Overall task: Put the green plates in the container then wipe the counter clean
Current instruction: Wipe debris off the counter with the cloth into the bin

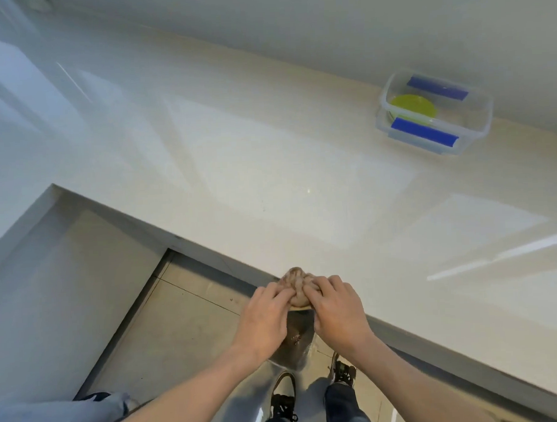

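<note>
Both hands, left hand (263, 313) and right hand (335, 307), have their grip closed on a crumpled brownish cloth (298, 286) bunched at the near edge of the worktop (269, 166). The glossy pale surface stretches away and to the right toward the clear plastic container (434, 113) (blue clips, green plates (412, 106) already stacked inside), well apart from the cloth. The wipe will likely need to travel forward and rightward, which favours the right hand.

I see bright, soft daylight | pale glare patches on counter (268, 154) | left corner washed out, blurred | wide-angle bending at edges
</note>
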